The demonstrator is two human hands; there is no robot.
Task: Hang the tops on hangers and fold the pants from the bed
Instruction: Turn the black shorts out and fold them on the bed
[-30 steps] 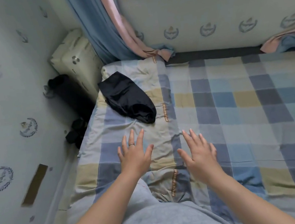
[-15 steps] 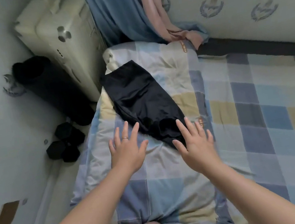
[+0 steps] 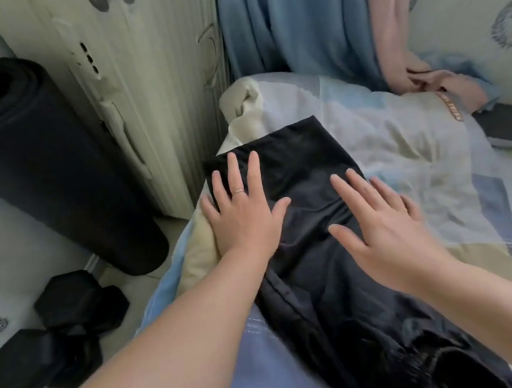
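Note:
Black pants (image 3: 327,262) lie folded lengthwise on the checked bed cover (image 3: 413,152), running from the bed's far left corner toward me, with the gathered waistband at the bottom right. My left hand (image 3: 244,212), a ring on one finger, lies flat with straight fingers on the pants' left edge near their far end. My right hand (image 3: 381,225) is spread flat over the pants' right side, fingers straight. No tops or hangers are in sight.
A rolled black mat (image 3: 32,159) stands on the floor left of the bed, beside a cream suitcase (image 3: 139,78). Two black dumbbells (image 3: 54,334) lie on the floor. Blue and pink curtains (image 3: 322,20) hang behind the bed corner.
I have leaned forward toward the bed corner. Both hands moved from the bed cover in front of the pants onto the pants, staying flat.

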